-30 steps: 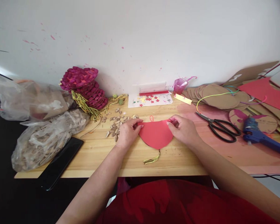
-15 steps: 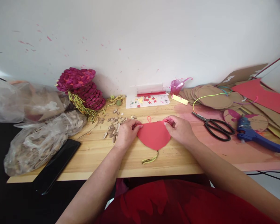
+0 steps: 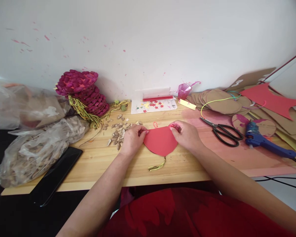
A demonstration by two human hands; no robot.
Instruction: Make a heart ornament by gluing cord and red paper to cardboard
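Observation:
A red paper half-disc (image 3: 160,142) lies flat on the wooden table (image 3: 138,168), straight edge away from me. My left hand (image 3: 131,138) pinches its upper left corner. My right hand (image 3: 185,135) pinches its upper right corner. A small red loop (image 3: 155,124) sticks out past the straight edge, and a yellow-green tassel (image 3: 157,166) hangs from the rounded near edge. Loose seeds (image 3: 118,131) lie just left of my left hand.
Black scissors (image 3: 223,131) and a blue glue gun (image 3: 266,143) lie to the right, with brown card discs (image 3: 222,102) and red paper (image 3: 271,98) behind. A star sheet (image 3: 154,106) sits by the wall. Left: magenta stacked pieces (image 3: 85,92), plastic bags (image 3: 37,144), a dark phone (image 3: 55,174).
My hands keep their pinch on the half-disc's corners. The view has drifted, so everything sits slightly further left and up in the picture.

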